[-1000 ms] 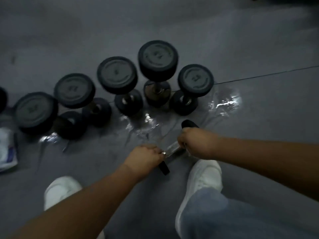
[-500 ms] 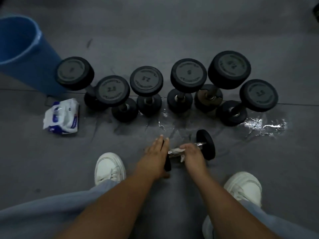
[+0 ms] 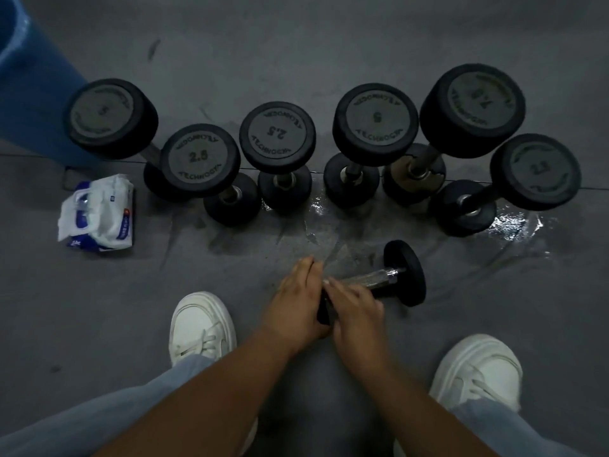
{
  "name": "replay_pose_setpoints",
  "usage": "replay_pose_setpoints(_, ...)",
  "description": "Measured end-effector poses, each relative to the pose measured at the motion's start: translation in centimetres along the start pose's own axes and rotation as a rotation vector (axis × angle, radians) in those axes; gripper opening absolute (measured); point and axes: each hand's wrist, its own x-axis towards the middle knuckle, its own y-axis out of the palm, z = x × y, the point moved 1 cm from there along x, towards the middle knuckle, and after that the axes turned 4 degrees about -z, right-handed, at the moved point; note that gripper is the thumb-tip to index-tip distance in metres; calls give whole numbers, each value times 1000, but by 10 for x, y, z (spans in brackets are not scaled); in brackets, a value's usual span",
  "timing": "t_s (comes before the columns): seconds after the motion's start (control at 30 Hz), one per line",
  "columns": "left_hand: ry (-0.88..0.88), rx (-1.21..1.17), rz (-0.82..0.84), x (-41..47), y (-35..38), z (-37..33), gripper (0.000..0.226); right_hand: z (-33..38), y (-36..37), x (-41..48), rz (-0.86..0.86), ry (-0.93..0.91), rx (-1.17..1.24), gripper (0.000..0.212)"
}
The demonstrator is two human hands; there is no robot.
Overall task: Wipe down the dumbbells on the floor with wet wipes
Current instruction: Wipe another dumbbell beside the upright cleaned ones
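Since before, right hand (image 3: 356, 308) has slid down the handle (image 3: 372, 280) to the near head, fingers curled over it, wipe hidden; left hand (image 3: 298, 298) braces that head, fingers near straight. The dumbbell (image 3: 405, 272) lies on the floor (image 3: 494, 308) before the row (image 3: 276, 133); best to twist while wiping and keep it pinned.

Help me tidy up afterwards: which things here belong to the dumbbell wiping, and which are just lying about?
Job: lying dumbbell, with left hand and right hand on it; six upright dumbbells; wet wipes pack.
Lying about: blue container; wet patch.
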Motion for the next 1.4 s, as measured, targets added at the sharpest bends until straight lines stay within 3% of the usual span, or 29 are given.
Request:
replay_pose_setpoints(0.07, 10, -14, 9, 2, 0, 2, 109, -3, -1, -10, 73, -38, -117, 69)
replay_pose_setpoints(0.2, 28, 1, 20, 4, -3, 1, 107, 4, 2, 26, 141, -45, -260, 62)
replay_pose_setpoints(0.67, 39, 73, 153, 24, -31, -3, 112, 12, -9, 15, 207, 15, -162, 70)
replay_pose_setpoints(0.8, 57, 122, 133, 28, -31, -2, 109, 7, -7, 41, 223, -7, -231, 61)
replay_pose_setpoints(0.93, 37, 101, 176, 30, -33, -2, 112, 14, -10, 22, 241, 24, -212, 74)
replay_pose_setpoints(1.07, -39, 79, 308, 54, -48, 2, 122, 4, -9, 15, 194, -86, -274, 79)
replay_pose_setpoints(1.2, -31, 48, 175, 50, -53, 2, 122, 3, -11, 50, 176, -149, -359, 65)
replay_pose_setpoints(1.3, 15, 199, 65, 29, -41, 0, 124, 10, -15, 60, 180, -90, -328, 60)
replay_pose_setpoints(1.4, 37, 247, -48, 23, -27, 0, 113, 13, -12, 31, 148, -74, -313, 71)
